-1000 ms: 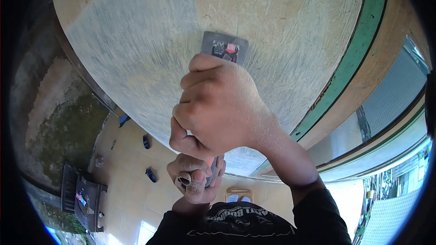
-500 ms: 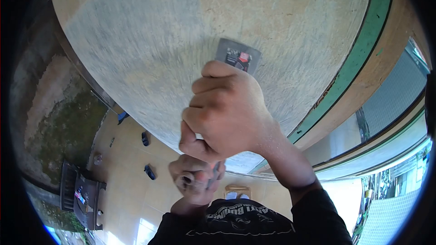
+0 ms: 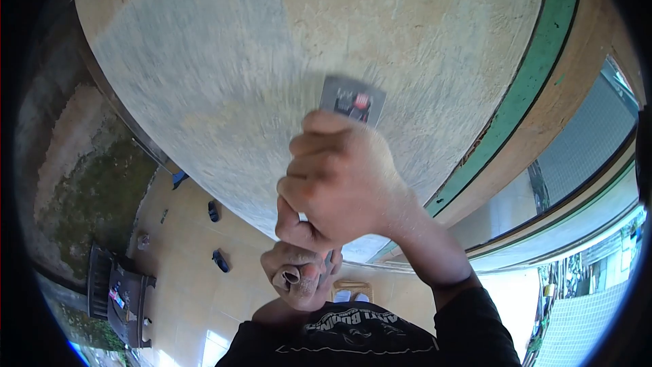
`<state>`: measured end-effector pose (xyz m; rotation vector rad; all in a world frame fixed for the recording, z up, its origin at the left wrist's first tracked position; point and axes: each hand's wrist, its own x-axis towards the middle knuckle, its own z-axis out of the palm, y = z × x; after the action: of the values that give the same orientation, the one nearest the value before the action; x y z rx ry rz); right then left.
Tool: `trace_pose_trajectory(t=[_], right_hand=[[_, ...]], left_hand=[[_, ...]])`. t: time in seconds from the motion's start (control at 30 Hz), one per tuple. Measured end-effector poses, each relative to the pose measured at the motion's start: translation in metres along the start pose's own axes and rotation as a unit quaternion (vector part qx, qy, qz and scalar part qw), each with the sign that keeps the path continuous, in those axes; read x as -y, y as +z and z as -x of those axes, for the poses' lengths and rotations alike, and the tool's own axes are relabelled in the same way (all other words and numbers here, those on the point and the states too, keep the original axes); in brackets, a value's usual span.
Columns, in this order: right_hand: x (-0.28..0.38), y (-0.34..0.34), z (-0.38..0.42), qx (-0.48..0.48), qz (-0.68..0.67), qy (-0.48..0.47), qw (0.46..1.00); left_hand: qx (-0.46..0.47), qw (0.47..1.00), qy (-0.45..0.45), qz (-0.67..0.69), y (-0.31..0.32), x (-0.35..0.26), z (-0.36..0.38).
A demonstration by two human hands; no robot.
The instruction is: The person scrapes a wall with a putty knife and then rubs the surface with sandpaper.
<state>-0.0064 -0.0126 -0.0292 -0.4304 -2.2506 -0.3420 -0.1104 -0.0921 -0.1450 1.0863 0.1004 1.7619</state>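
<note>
Mottled wall (image 3: pixel 224 61) fills upper frame, where a flat-bladed scraper (image 3: pixel 353 99) sits upper centre, clenched by the right hand (image 3: pixel 339 183), the left hand (image 3: pixel 299 275) seemingly grasping its handle; low, even pressure should prevent gouging.

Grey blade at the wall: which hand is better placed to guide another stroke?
Right, I'd judge: the right hand is closed just behind the grey blade, over the wall. The left hand is closed farther back, nearer the shirt.
</note>
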Motion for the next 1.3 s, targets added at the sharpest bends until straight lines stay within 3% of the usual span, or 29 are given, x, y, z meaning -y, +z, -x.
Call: trace_pose_trajectory(t=[0.2,0.33,0.47,0.53,0.73,0.8,0.93,1.3], right_hand=[[-0.004,-0.012,-0.009,0.007,-0.006,-0.021,1.000],[0.000,-0.007,-0.002,0.008,0.007,-0.013,1.000],[-0.004,-0.004,0.005,0.001,-0.007,-0.020,1.000],[-0.009,-0.014,-0.010,0.000,-0.003,-0.025,1.000],[0.004,-0.015,0.000,-0.007,-0.033,-0.016,0.999],[0.004,-0.013,0.002,-0.004,-0.028,-0.016,0.999],[-0.001,-0.023,-0.007,-0.003,-0.010,-0.031,0.999],[-0.001,-0.013,-0.006,0.000,-0.052,-0.040,0.998]], left_hand=[[0.000,0.998,-0.049,0.041,0.014,-0.013,-0.013],[0.018,0.999,-0.020,0.039,0.001,-0.002,-0.002],[-0.029,0.999,0.018,0.005,0.008,0.007,0.003],[-0.006,0.998,-0.035,0.043,0.011,-0.006,-0.009],[0.011,0.997,-0.065,0.036,0.024,-0.018,-0.001],[-0.035,0.993,-0.110,0.015,0.024,-0.022,0.005],[0.002,0.991,-0.119,0.063,0.035,-0.027,-0.007],[-0.024,0.992,-0.122,0.037,0.035,-0.035,-0.003]])
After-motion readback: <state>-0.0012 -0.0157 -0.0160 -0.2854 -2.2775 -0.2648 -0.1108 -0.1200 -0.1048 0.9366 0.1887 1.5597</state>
